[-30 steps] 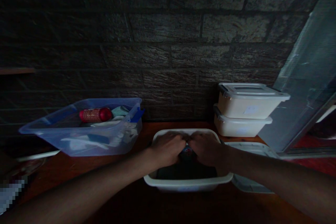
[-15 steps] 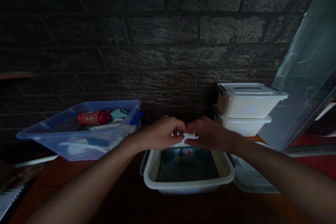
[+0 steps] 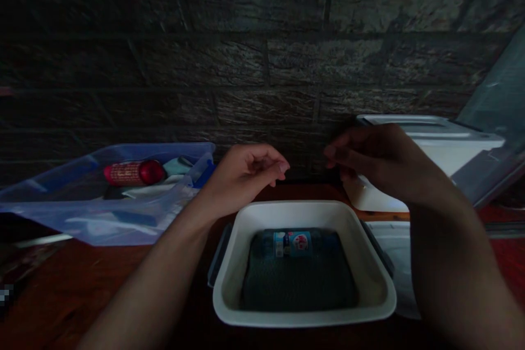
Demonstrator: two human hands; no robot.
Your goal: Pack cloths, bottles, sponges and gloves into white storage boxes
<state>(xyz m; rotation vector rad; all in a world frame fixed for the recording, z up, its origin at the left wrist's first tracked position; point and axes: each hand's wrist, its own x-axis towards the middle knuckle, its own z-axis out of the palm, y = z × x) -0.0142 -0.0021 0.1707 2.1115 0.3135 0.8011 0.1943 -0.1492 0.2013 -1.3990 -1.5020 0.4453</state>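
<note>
My left hand [image 3: 251,175] hovers over the back left of an open white plastic storage box [image 3: 303,317], its thumb and fingertips pinched together. My right hand [image 3: 375,156] is raised over the box's back right, in front of stacked boxes, with fingers bent toward the thumb. Whatever lies in either pinch, if anything, is too small or dark to make out. In the open box rests a dark, flat, textured item [image 3: 299,284]. A light blue printed label [image 3: 293,244] with a red and white picture shows at its back; what it belongs to is unclear.
On the left, a clear bluish bin [image 3: 123,224] holds a red bottle [image 3: 133,173] and pale cloths. Lidded white boxes [image 3: 443,147] are stacked at the right. A loose translucent lid [image 3: 396,251] lies beside the open box. A dark brick wall [image 3: 246,65] stands behind.
My hands were together above the box's back edge, with something white showing beneath them; now they are apart and higher in view. The view has shifted, bringing the open box closer.
</note>
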